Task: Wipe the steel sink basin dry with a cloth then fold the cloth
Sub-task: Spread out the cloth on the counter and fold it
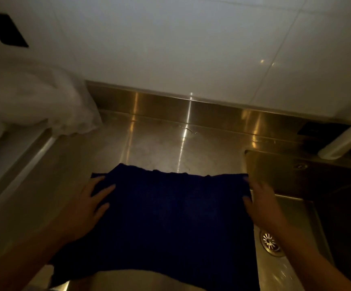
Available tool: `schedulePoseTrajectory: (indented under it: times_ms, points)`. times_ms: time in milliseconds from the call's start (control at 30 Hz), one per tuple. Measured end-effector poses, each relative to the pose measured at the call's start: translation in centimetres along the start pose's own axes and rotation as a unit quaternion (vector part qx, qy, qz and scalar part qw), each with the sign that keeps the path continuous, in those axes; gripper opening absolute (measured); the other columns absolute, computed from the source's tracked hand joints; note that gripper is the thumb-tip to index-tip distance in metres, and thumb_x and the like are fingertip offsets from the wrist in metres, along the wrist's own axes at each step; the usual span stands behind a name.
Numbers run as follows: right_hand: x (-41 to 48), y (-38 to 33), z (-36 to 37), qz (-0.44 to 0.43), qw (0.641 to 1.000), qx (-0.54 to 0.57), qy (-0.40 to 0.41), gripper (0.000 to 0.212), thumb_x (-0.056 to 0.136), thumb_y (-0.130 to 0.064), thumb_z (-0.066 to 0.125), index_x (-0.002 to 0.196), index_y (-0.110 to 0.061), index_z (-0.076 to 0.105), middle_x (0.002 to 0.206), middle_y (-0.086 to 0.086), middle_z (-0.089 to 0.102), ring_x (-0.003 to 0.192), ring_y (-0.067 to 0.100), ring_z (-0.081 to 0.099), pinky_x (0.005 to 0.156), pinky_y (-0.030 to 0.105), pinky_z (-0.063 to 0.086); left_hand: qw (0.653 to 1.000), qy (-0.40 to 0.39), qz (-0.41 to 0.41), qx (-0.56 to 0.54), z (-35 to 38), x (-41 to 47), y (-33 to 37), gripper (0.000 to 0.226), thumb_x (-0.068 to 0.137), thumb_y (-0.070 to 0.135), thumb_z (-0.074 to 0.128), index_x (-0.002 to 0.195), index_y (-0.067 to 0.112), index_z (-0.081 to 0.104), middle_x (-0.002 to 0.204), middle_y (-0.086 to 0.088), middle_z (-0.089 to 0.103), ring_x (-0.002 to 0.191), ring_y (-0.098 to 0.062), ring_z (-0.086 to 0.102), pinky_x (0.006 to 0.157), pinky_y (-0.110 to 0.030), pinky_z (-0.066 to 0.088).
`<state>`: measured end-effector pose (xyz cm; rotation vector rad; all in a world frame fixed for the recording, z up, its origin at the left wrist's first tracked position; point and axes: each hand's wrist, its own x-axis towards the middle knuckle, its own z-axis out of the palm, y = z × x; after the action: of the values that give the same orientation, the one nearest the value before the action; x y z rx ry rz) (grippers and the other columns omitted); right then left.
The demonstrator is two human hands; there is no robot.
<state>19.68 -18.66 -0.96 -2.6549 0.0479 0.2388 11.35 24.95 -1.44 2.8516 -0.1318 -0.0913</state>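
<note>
A dark blue cloth lies spread out on the steel counter to the left of the sink basin. My left hand rests on the cloth's left edge with straight fingers laid flat on the fabric. At the cloth's right edge, by the basin's rim, sits my right hand, fingertips touching the fabric; whether it pinches the edge cannot be made out. The basin's round drain shows just past my right forearm.
A white plastic bag lies at the back left of the counter. White wall tiles rise behind a steel upstand. A white object sits at the right behind the sink. The scene is dim.
</note>
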Motion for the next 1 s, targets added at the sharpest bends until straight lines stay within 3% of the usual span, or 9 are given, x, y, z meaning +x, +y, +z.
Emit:
schedulePoseTrajectory:
  times_ms: [133, 233, 300, 467, 600, 667, 733, 900, 1000]
  points:
    - [6.8, 0.9, 0.4, 0.018, 0.999, -0.015, -0.033, 0.071, 0.084, 0.009, 0.054, 0.146, -0.018, 0.032, 0.155, 0.01, 0.025, 0.139, 0.034, 0.03, 0.109, 0.046, 0.038, 0.995, 0.004, -0.094, -0.02, 1.1, 7.6, -0.9, 0.047, 0.09, 0.014, 0.06, 0.136, 0.008, 0.05, 0.139, -0.021, 0.046, 0.123, -0.037, 0.046, 0.106, -0.044, 0.033]
    - [8.3, 1.9, 0.3, 0.044, 0.99, 0.106, -0.085, 0.055, 0.082, 0.013, 0.055, 0.13, -0.014, 0.048, 0.132, 0.012, 0.047, 0.113, 0.03, 0.055, 0.079, 0.039, 0.056, 0.99, -0.048, -0.129, -0.033, 1.2, 9.2, -2.7, 0.043, 0.086, 0.017, 0.066, 0.127, 0.007, 0.056, 0.124, -0.016, 0.055, 0.112, -0.031, 0.052, 0.098, -0.041, 0.039]
    - [8.3, 2.5, -0.3, 0.093, 0.978, 0.147, -0.112, 0.05, 0.084, 0.009, 0.056, 0.128, -0.013, 0.045, 0.111, 0.013, 0.056, 0.09, 0.025, 0.061, 0.063, 0.03, 0.052, 0.984, -0.076, -0.145, -0.076, 0.4, 8.8, -3.1, 0.035, 0.086, 0.016, 0.067, 0.118, 0.007, 0.058, 0.112, -0.012, 0.06, 0.104, -0.028, 0.056, 0.091, -0.037, 0.042]
    - [7.6, 3.4, -2.5, 0.085, 0.978, -0.008, -0.19, 0.022, 0.095, -0.008, 0.052, 0.114, -0.006, 0.061, 0.099, 0.007, 0.063, 0.086, 0.017, 0.059, 0.077, 0.031, 0.046, 0.968, -0.145, -0.185, -0.093, -1.1, 7.0, -4.0, 0.04, 0.086, 0.028, 0.06, 0.106, -0.007, 0.056, 0.102, -0.026, 0.058, 0.089, -0.032, 0.054, 0.078, -0.035, 0.038]
    - [7.7, 1.8, -5.1, 0.018, 0.993, -0.019, -0.119, 0.013, 0.097, -0.011, 0.049, 0.102, -0.009, 0.061, 0.091, 0.008, 0.063, 0.077, 0.015, 0.056, 0.066, 0.027, 0.041, 0.973, -0.065, -0.206, -0.079, -2.7, 8.8, -5.6, 0.033, 0.09, 0.008, 0.061, 0.115, -0.013, 0.057, 0.114, -0.031, 0.057, 0.109, -0.043, 0.05, 0.096, -0.042, 0.029]
    - [8.3, 0.7, -5.9, -0.016, 0.998, -0.023, -0.062, 0.013, 0.097, -0.01, 0.047, 0.101, -0.011, 0.059, 0.091, 0.007, 0.06, 0.075, 0.014, 0.054, 0.064, 0.026, 0.04, 0.979, -0.02, -0.184, -0.084, -4.8, 10.0, -5.9, 0.011, 0.088, 0.007, 0.064, 0.081, -0.001, 0.061, 0.08, -0.019, 0.057, 0.081, -0.035, 0.053, 0.077, -0.041, 0.034]
    - [9.1, -0.5, -6.4, -0.047, 0.999, -0.026, -0.001, 0.013, 0.098, -0.012, 0.045, 0.102, -0.011, 0.057, 0.093, 0.007, 0.058, 0.08, 0.018, 0.054, 0.068, 0.031, 0.042, 0.987, 0.007, -0.151, -0.058, -6.4, 11.6, -7.1, 0.024, 0.084, 0.007, 0.068, 0.07, 0.004, 0.049, 0.066, -0.014, 0.049, 0.065, -0.027, 0.046, 0.062, -0.038, 0.032]
    - [10.6, -2.1, -6.7, -0.063, 0.995, -0.065, 0.034, 0.019, 0.099, -0.022, 0.044, 0.105, -0.01, 0.057, 0.094, 0.009, 0.059, 0.087, 0.026, 0.056, 0.074, 0.036, 0.043, 0.985, 0.012, -0.144, -0.099, -9.3, 13.6, -10.7, 0.032, 0.081, 0.018, 0.073, 0.106, 0.015, 0.053, 0.097, -0.008, 0.057, 0.084, -0.028, 0.058, 0.066, -0.037, 0.049]
    - [10.7, -2.6, -7.1, -0.083, 0.992, -0.074, 0.055, 0.013, 0.098, -0.023, 0.048, 0.1, -0.014, 0.057, 0.09, 0.004, 0.055, 0.081, 0.02, 0.049, 0.071, 0.032, 0.037, 0.987, 0.009, -0.121, -0.104, -10.5, 13.4, -11.8, 0.024, 0.083, 0.021, 0.072, 0.101, 0.029, 0.058, 0.096, 0.0, 0.062, 0.083, -0.023, 0.062, 0.066, -0.035, 0.051]
